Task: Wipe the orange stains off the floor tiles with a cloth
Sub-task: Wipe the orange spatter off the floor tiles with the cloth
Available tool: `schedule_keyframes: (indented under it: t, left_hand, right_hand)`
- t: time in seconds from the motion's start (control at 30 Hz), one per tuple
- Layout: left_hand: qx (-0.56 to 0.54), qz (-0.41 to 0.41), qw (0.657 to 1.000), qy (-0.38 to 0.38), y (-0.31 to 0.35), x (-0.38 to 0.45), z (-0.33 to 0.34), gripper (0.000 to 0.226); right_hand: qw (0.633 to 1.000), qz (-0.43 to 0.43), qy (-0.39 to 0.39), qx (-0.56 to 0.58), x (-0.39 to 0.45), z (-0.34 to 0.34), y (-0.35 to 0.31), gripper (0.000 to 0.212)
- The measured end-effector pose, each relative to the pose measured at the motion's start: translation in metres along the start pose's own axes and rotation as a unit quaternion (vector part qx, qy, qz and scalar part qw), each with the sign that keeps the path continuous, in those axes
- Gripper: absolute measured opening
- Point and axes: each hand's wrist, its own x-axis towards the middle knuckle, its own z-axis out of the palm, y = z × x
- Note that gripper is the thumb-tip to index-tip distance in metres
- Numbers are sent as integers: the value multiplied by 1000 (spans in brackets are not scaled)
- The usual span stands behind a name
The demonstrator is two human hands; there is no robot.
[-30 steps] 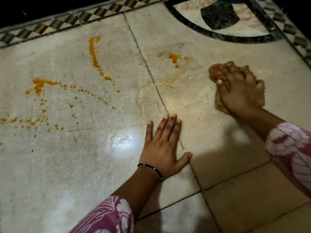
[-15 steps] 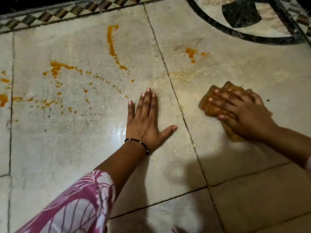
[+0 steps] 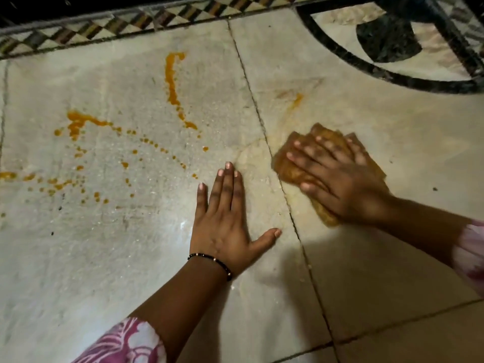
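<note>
The floor (image 3: pixel 78 271) was pale, mottled marble laid in large tiles, lit brightest near the middle and falling into shadow toward the near right corner. Along its far edge ran a checkered border (image 3: pixel 110 28) of dark and light diamonds, and in the far right corner a black curved inlay (image 3: pixel 392 74) ringed a dark stone shape.

The orange stains (image 3: pixel 172 85) lay on the big left tile. One thick streak ran from near the far border down toward the tile's middle, breaking into drops at its lower end. To its left a blotch with a short tail (image 3: pixel 78 121) trailed into a line of small dots, and more specks and smears scattered toward the tile's left edge. On the right tile, beyond the dark grout seam (image 3: pixel 262 121), only a faint orange smear (image 3: pixel 296 100) showed inside a dull, yellowish film.

The cloth (image 3: pixel 290 169) sat on the right tile just beside that seam, a folded wad stained brownish orange all over, its corners sticking out past the fingers. The right hand (image 3: pixel 337 179) lay flat on top of it, fingers spread and pressing down, the outline blurred. The left hand (image 3: pixel 227 218) rested palm down on the left tile close to the seam, four fingers together and pointing at the far border, thumb splayed toward the seam, holding nothing. A thin black beaded bracelet (image 3: pixel 212 263) circled that wrist, and pink-and-white patterned sleeves (image 3: pixel 125 344) covered both forearms.
</note>
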Motion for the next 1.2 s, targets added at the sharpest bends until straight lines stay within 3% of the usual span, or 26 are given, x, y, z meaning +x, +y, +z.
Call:
schedule_keyframes:
  t: [0.1, 0.27, 0.33, 0.4, 0.53, 0.6, 0.67, 0.8, 0.9, 0.97, 1.03, 1.13, 1.2]
  left_hand:
    - [-8, 2, 1000, 2, -2, 1, 2, 110]
    - [-4, 4, 1000, -7, -2, 1, -1, 109]
    - [-1, 4, 1000, -11, -1, 1, -1, 109]
    - [-1, 5, 1000, -11, -1, 0, -2, 109]
    - [-5, 2, 1000, -3, 0, 0, -2, 110]
    - [-8, 2, 1000, -1, 0, 0, -1, 110]
    - [-13, 5, 1000, 7, -1, 0, -1, 109]
    - [-11, 4, 1000, 9, 0, -1, -2, 109]
    - [-4, 0, 1000, 8, 1, -1, -3, 110]
    - [-4, -10, 1000, 18, 3, -1, -4, 114]
    - [-9, -24, 999, 34, 4, -1, -6, 119]
    - [-20, -32, 997, 62, 4, -3, -4, 123]
    - [-28, -35, 996, 72, 3, -4, -3, 124]
  right_hand:
    - [1000, -1, 28, 1, -23, 1, 39, 58]
    - [974, 189, 112, 50, 58, -18, 82, 59]
    - [968, 220, 108, 57, 104, -25, 71, 56]
    - [977, 188, 83, 56, 126, -25, 40, 52]
    - [999, 11, 47, 8, 84, -11, -19, 59]
    - [997, -70, 36, -15, 42, -3, -16, 56]
    - [994, -98, 35, -26, 10, 0, 11, 53]
    - [999, 22, 40, 7, 10, -12, 59, 51]
    - [990, 111, 77, 34, 60, -18, 47, 52]
    - [989, 122, 74, 41, 92, -22, 21, 47]
    - [996, 72, 46, 35, 107, -20, -15, 46]
    - [992, -118, 44, -7, 70, -3, -61, 49]
    - [978, -199, 40, -41, 29, 8, -61, 50]
